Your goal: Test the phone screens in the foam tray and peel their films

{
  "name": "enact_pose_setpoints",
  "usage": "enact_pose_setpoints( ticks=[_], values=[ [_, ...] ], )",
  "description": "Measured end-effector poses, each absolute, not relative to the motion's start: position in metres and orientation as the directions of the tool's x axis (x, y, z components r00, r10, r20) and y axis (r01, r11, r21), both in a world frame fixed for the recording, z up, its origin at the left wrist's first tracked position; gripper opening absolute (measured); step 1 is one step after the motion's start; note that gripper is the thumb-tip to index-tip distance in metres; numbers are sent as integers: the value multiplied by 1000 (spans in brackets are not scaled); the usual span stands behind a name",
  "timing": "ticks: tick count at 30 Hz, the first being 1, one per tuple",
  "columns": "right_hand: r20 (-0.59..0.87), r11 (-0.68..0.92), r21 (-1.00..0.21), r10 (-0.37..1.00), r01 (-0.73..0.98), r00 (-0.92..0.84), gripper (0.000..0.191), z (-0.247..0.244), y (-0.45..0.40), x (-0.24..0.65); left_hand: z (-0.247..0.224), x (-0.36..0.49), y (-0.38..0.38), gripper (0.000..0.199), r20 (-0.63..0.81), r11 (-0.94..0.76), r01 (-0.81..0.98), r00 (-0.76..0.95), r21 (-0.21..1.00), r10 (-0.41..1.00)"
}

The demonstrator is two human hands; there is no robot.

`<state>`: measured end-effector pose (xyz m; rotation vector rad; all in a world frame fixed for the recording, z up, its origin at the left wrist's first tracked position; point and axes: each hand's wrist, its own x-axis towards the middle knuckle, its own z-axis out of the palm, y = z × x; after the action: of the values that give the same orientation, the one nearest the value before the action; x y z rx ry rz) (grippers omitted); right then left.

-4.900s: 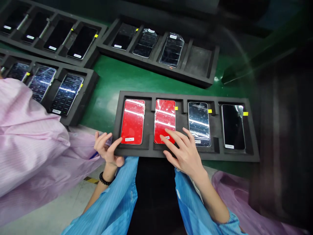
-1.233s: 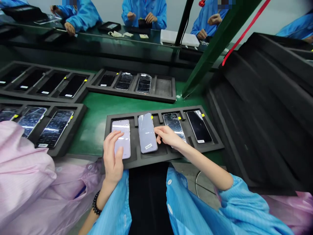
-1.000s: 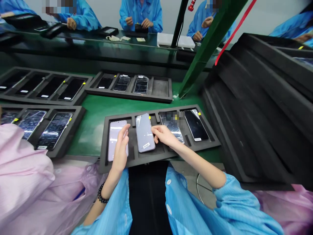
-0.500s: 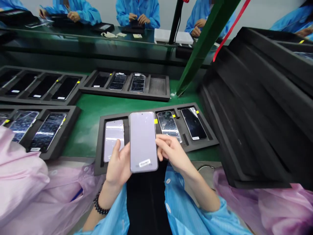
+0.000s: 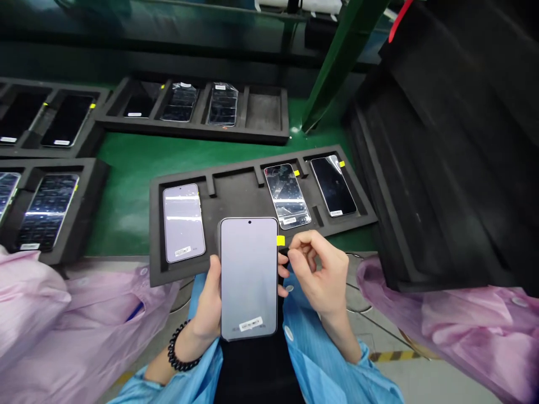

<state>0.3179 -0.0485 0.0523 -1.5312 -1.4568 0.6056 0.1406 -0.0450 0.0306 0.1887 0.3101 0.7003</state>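
Note:
A phone with a pale lilac screen, a white label near its bottom and a yellow tab at its right edge is held upright in my left hand, whose fingertips show at the far edge. My right hand is beside the phone's right edge, thumb and forefinger pinched together near the tab; whatever is between them is too small to tell. Behind lies a black foam tray holding a lilac-screened phone at left and two dark-screened phones at right.
More black trays with phones stand at the left and back of the green table. A green post rises behind. Stacked black trays tower at the right. Pink-clothed people are on both sides.
The view has tilted down. The phone is nearer to me and lower, off the tray. My left fingers now wrap behind it, and my right hand has moved right, its fingers curled more tightly.

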Motion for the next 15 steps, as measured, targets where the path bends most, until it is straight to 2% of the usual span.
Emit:
enact_pose_setpoints(
  ticks=[3,6,9,12,15],
  values=[
    [294,192,-824,949,533,113,22,53,-45,313,28,134,-53,71,-244,754,-589,716,292,654],
    [363,259,-791,928,555,85,27,54,-45,309,19,121,-64,67,-352,755,-551,669,355,654],
    [383,276,-779,920,563,80,27,55,-44,308,14,113,-71,78,-439,755,-503,616,421,655],
    [391,291,-772,919,565,60,25,54,-42,310,19,114,-70,87,-411,755,-477,640,449,649],
    [451,355,-725,892,591,17,27,53,-40,311,26,121,-66,83,-362,766,-478,686,429,631]
  ],
)
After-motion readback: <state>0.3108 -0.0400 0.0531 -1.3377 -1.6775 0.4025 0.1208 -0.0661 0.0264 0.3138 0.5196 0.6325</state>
